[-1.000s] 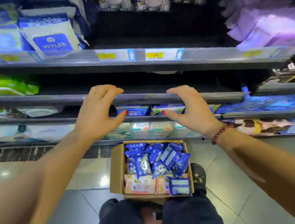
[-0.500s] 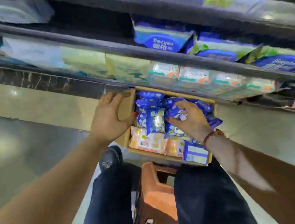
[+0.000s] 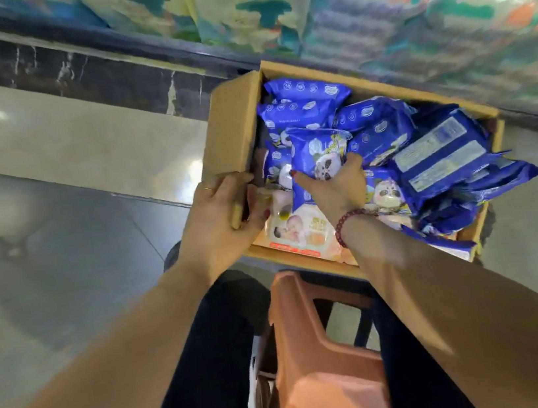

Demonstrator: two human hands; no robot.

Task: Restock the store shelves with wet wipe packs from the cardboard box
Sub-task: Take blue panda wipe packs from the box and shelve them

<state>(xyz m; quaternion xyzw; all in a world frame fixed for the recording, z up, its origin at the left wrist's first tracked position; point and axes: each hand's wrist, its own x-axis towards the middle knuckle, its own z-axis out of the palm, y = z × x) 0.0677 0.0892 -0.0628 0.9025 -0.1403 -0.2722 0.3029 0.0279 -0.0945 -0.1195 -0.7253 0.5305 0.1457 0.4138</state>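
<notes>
An open cardboard box (image 3: 232,122) stands on the floor before my knees, filled with several blue wet wipe packs and some pink ones. My left hand (image 3: 215,225) grips the box's left flap at its near corner. Inside the box, my right hand (image 3: 334,187) closes its fingers around a blue pack with a panda print (image 3: 317,148). A pink baby wipe pack (image 3: 302,230) lies under my right wrist. More blue packs (image 3: 440,152) pile up on the right side of the box.
The bottom shelf (image 3: 371,9) with pale green and white packs runs across the top, just above the box. I sit on an orange plastic stool (image 3: 321,362) between my dark trouser legs. Grey tiled floor (image 3: 57,233) lies to the left.
Both hands came down from the shelf to the box. The left hand took hold of the left flap, and the right hand reached in and closed on the panda pack.
</notes>
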